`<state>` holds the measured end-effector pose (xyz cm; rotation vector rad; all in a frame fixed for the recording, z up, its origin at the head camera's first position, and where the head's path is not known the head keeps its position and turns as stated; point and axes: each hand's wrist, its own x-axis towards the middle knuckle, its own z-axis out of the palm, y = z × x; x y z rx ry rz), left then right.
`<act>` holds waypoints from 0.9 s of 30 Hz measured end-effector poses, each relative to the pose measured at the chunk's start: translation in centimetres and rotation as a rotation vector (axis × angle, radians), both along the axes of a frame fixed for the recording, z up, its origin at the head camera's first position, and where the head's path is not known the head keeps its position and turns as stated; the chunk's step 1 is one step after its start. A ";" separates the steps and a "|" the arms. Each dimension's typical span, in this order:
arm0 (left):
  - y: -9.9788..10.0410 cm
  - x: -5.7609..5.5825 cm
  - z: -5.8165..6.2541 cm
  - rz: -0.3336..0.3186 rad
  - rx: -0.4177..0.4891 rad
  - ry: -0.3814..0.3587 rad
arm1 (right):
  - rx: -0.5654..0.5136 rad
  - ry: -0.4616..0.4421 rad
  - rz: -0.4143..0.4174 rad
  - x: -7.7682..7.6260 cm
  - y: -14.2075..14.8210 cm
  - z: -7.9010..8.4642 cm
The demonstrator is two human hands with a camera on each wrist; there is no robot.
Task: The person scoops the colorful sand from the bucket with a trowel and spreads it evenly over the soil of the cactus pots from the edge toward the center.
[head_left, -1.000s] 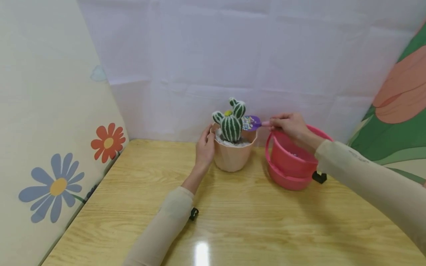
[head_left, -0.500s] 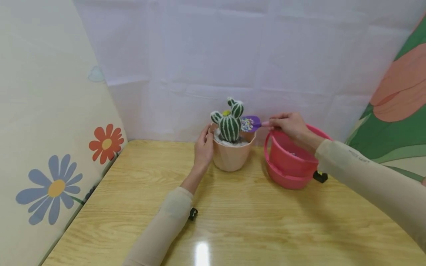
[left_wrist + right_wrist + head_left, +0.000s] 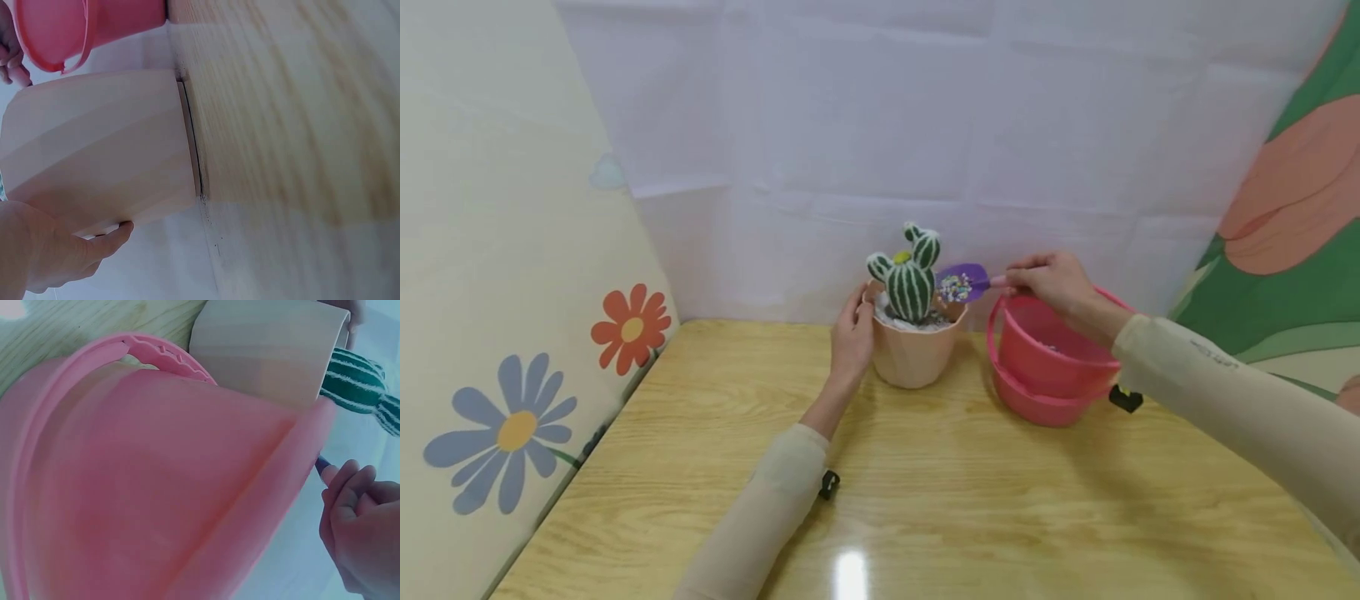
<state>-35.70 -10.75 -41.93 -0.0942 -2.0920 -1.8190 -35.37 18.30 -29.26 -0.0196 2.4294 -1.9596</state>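
A green-and-white striped cactus (image 3: 911, 292) with a yellow flower stands in a peach flowerpot (image 3: 913, 358). My left hand (image 3: 851, 342) grips the left side of the pot near its rim; in the left wrist view its fingers (image 3: 112, 244) lie along the pot wall. To the right, my right hand (image 3: 1051, 283) pinches the pink handle of a purple scoop (image 3: 976, 279). Small multicoloured beads (image 3: 955, 288) lie on the scoop, whose blade is over the pot's right rim beside the cactus. White material (image 3: 887, 310) shows around the cactus base.
A pink bucket (image 3: 1037, 379) stands right of the pot, under my right forearm, with its handle (image 3: 37, 419) hanging down. Some beads (image 3: 1051, 347) show inside it. A white sheet (image 3: 850, 117) hangs behind the wooden table (image 3: 925, 500).
The head view has shifted slightly, so pot and bucket appear farther left. The scoop sits a little farther right relative to the cactus, its beads nearer my side. Both hands keep their holds.
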 end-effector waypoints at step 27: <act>0.0 -0.2 -0.2 0.002 0.024 0.007 | 0.309 0.229 0.055 3.1 0.8 1.0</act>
